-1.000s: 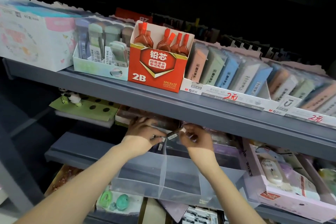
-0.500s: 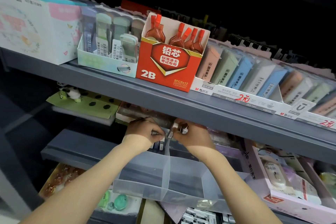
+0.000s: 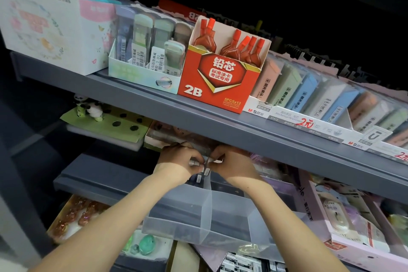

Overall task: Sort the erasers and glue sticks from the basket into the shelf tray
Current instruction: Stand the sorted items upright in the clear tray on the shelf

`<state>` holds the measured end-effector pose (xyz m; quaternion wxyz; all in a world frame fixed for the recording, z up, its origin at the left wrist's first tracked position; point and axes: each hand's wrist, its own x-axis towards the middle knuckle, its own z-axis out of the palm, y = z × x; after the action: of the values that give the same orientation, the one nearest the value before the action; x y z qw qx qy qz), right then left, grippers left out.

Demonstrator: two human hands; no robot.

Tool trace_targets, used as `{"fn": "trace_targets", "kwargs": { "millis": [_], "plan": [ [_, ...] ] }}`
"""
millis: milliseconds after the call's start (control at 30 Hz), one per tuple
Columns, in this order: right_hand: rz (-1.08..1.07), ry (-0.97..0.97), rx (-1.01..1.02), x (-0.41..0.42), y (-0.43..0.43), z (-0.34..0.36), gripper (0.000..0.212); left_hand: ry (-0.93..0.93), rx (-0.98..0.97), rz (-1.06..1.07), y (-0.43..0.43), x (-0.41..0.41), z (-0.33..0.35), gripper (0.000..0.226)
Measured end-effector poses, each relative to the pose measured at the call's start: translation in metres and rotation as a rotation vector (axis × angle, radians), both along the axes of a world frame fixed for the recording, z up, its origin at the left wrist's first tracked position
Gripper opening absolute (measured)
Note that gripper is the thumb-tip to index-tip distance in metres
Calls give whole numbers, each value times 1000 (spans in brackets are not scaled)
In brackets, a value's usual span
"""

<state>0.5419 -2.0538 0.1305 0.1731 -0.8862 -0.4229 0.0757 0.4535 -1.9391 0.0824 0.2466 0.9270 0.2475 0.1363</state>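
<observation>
Clear tray (image 3: 176, 223) sat below. Left grip (image 3: 179, 161) and right grip (image 3: 234, 164) each pinched small labelled pieces (image 3: 206, 171) over its divider.

Grey metal upper shelf (image 3: 154, 104): big pastel printed carton (image 3: 48, 28) far left, then white open card box (image 3: 143, 75), red cardboard 2B lead box (image 3: 218, 86), long white display tray (image 3: 293, 117) rightmost. Below it, clear plastic divided tray (image 3: 198, 216); left hand (image 3: 178, 161) and right hand (image 3: 234, 163) side by side at its rear, pinching small labelled sticks (image 3: 206, 172).

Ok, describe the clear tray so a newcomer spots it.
Find the grey upper shelf carrying the red 2B box. Just below it, the left hand and right hand reach over the clear tray. Unlike the printed boxes around it, it is see-through plastic with a middle divider.
</observation>
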Motion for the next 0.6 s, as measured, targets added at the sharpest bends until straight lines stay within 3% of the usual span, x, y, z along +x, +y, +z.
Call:
{"fn": "trace_targets", "kwargs": {
  "millis": [200,400,600],
  "plan": [
    [-36,-263,-136,-8,4,-3,18,13,28,-8,-1,1,2,18],
    [-56,-279,-168,-3,13,-11,23,38,38,3,-2,4,0,19],
    [-149,41,-97,6,4,-15,16,-1,-14,51,-2,3,-1,16]
  ]
}}
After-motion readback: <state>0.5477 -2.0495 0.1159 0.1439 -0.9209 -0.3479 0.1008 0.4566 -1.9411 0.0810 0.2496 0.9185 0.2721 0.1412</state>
